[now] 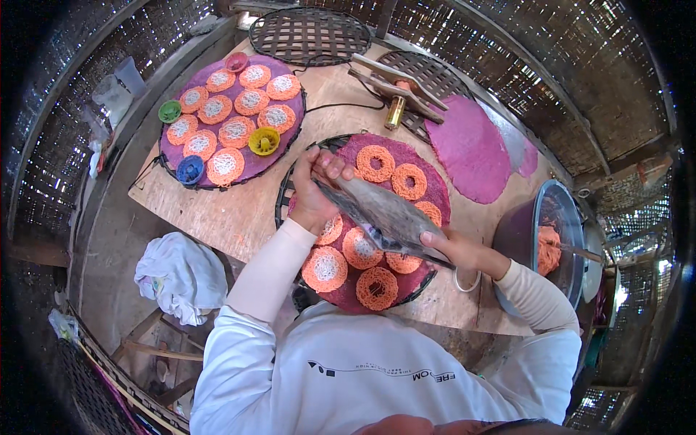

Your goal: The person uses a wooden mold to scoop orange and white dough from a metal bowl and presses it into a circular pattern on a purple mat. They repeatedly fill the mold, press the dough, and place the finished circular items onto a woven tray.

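I hold a long, worn grey-brown wooden press (pixel 384 212) by its two ends, slanting from upper left to lower right. My left hand (pixel 319 187) is closed around its far-left end. At the near-right end my right hand (pixel 464 252) grips it, thumb on top. Beneath is a round woven tray (pixel 281 210) lined with magenta cloth (pixel 435 170). Orange stringy rings lie on it, such as one open ring (pixel 375 164) and one white-filled round (pixel 324 269). The press hides some rings and its own underside.
Left stands another tray (pixel 168 156) of white-centred orange rounds with small coloured plastic cups, including a yellow one (pixel 264 141). A wooden press with a brass cylinder (pixel 395 112) lies behind. At right, a tub (pixel 540 217) holds orange dough (pixel 548 250) and a stick.
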Motion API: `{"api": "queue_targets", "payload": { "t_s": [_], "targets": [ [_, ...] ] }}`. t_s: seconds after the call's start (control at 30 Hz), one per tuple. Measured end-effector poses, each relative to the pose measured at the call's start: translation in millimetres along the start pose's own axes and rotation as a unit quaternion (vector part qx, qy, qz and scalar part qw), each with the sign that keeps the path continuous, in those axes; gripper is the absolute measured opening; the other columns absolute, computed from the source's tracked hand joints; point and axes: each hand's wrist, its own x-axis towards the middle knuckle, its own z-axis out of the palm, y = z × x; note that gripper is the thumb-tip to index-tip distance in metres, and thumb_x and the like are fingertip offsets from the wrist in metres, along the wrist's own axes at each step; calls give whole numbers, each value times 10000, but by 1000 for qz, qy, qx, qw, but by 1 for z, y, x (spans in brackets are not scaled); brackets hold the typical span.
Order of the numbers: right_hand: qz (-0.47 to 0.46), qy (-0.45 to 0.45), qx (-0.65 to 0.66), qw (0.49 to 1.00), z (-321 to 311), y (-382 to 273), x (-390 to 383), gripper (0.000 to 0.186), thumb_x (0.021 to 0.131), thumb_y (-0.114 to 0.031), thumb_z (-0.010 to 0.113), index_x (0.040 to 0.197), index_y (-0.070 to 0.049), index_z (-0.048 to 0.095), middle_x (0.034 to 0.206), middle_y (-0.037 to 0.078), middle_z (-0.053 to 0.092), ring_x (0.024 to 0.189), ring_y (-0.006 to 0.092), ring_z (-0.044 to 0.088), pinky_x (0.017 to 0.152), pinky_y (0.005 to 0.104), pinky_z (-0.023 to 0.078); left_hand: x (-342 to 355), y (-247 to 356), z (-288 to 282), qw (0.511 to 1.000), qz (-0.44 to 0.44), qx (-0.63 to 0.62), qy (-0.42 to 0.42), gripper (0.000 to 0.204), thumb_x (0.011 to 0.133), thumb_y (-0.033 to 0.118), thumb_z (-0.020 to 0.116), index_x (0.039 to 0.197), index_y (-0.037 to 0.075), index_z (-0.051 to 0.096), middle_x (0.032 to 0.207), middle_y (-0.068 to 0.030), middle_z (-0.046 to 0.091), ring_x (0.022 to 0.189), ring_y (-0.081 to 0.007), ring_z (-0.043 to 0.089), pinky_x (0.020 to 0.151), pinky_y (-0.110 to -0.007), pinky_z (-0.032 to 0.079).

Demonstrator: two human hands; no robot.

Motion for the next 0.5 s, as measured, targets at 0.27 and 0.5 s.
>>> {"api": "queue_targets", "payload": {
  "t_s": [0.27,0.5],
  "targets": [
    [-14,17,102,995,-42,18,20,700,861,-623,302,938,-1,614,747,43,585,679,130,526,623,282,420,42,1,51,998,4,22,-52,311,835,337,475,607,128,445,541,7,395,578,-179,419,639,-303,383],
    [34,55,-10,998,-54,15,34,774,830,-671,306,878,23,645,704,75,581,660,138,525,597,302,423,66,-12,12,999,-28,-7,-15,311,817,305,492,567,130,435,501,-2,391,540,-163,394,614,-305,380]
  ]
}}
